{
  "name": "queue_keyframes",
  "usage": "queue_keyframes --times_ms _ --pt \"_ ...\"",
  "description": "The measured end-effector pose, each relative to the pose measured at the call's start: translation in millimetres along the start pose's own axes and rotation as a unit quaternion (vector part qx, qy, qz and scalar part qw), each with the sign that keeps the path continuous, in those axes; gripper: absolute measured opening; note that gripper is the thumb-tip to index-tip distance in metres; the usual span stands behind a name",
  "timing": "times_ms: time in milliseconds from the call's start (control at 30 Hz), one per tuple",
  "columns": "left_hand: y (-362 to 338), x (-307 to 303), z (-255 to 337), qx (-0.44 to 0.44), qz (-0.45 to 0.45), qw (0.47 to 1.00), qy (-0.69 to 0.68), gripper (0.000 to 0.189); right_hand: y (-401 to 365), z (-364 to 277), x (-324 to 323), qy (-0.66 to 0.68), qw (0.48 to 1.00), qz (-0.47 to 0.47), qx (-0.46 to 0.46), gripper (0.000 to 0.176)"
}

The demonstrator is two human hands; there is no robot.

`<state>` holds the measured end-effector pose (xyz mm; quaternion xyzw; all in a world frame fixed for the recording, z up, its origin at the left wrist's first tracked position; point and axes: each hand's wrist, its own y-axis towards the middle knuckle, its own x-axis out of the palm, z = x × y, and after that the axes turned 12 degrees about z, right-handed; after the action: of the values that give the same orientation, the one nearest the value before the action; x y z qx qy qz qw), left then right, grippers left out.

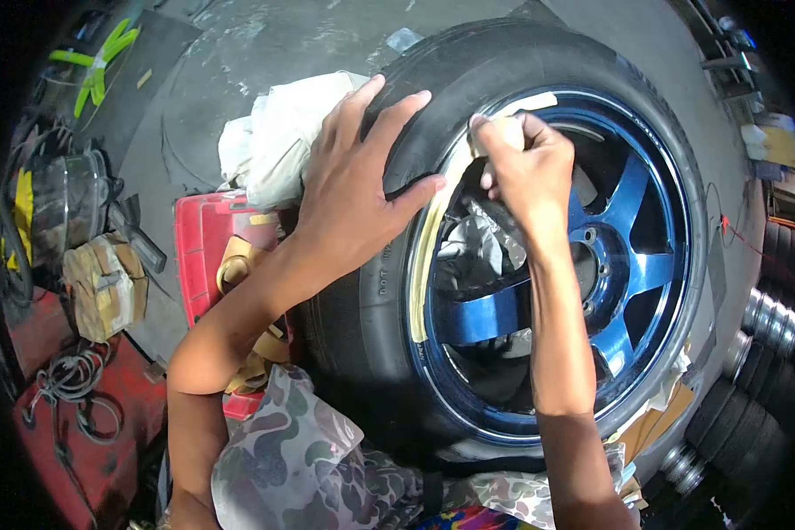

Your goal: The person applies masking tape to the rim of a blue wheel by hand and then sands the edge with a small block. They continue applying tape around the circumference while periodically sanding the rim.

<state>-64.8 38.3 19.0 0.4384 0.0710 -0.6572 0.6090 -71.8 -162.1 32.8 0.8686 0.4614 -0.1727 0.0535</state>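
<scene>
A strip of pale yellow masking tape (pixel 428 256) runs along the left and upper edge of a blue spoked wheel rim (pixel 481 318), next to the black tyre (pixel 371 309). My right hand (pixel 532 172) is closed at the upper left of the rim, with a pale bunch of the tape between thumb and fingers. Part of what it grips is hidden by the fingers. My left hand (pixel 349 181) is spread over the tyre's sidewall, its thumb tip close to the tape. Silvery crumpled material shows behind the spokes.
Left of the tyre are a red plastic container (pixel 205 256) with tape rolls and a white cloth (pixel 283 124). Further left sit a taped cardboard box (pixel 106 287), a coiled cable (pixel 75 380) and a bare wheel. Several tyres (pixel 733 415) are stacked at the right.
</scene>
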Motion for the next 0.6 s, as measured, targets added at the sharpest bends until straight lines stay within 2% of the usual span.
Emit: queue_keyframes --times_ms 67,100,267,367,467,600 --pt "0.8 -1.5 0.6 -0.005 0.001 1.000 -0.001 0.077 -15.4 -0.5 0.2 0.011 0.998 -0.045 0.053 0.022" --pt "0.6 -1.0 1.4 -0.008 -0.002 1.000 -0.003 0.077 -20.2 1.5 0.7 0.027 0.997 -0.049 0.049 0.022" --pt "-0.6 -0.7 1.3 -0.001 0.001 1.000 0.001 0.076 3.2 -3.0 0.1 -0.013 1.000 0.009 0.025 0.023" --pt "0.5 -2.4 2.1 -0.011 -0.001 1.000 -0.004 0.076 -17.9 -4.3 0.8 -0.010 0.996 -0.048 0.071 0.022" --pt "0.4 -0.4 -0.1 -0.005 -0.001 1.000 -0.006 0.076 -13.2 -2.0 0.0 -0.014 0.999 -0.033 0.018 0.023" --pt "0.0 -1.2 0.9 -0.003 -0.001 1.000 0.000 0.077 1.4 -3.2 2.7 -0.008 0.999 0.011 0.042 0.023"
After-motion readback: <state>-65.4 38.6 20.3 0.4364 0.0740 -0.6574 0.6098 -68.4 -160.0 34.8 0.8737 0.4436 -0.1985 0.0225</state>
